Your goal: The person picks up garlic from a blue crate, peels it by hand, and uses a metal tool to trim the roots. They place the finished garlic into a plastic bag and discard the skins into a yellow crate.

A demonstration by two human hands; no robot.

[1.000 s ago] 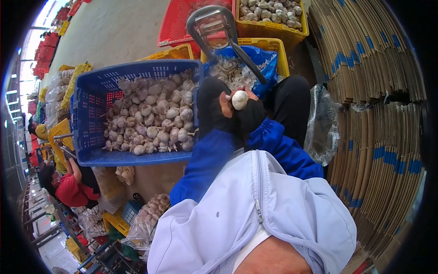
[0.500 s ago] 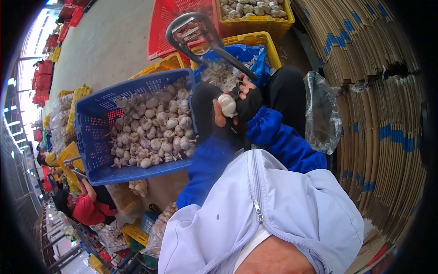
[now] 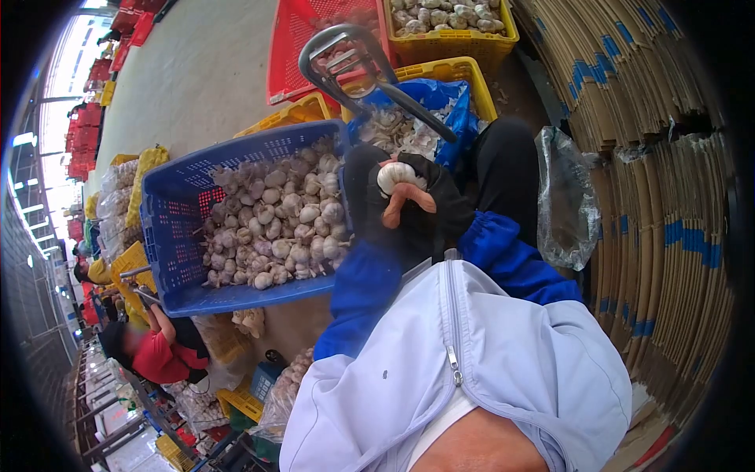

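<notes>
A pale garlic bulb (image 3: 395, 178) sits between my two hands above my lap, in front of the blue bag. My left hand (image 3: 391, 211), in a dark glove with bare fingertips, is closed on the bulb from the left and below. Against its right side is my right hand (image 3: 437, 191), also dark-gloved, its bare thumb bent over the bulb's lower edge; its other fingers are mostly hidden. To the left stands a blue crate (image 3: 228, 301) of garlic bulbs (image 3: 279, 212). Garlic skins (image 3: 409, 134) fill the blue plastic bag (image 3: 462, 118).
A curved metal handle (image 3: 409, 102) rises above the bag. Yellow crates (image 3: 480, 53) and a red crate (image 3: 287, 71) stand beyond. Stacked cardboard (image 3: 668, 228) and clear plastic (image 3: 568, 200) are at right. Another person in red (image 3: 161, 358) is at lower left.
My right hand has come down and around the bulb, and its thumb now crosses my left thumb's area. The bulb has turned slightly. The whole view has shifted a little.
</notes>
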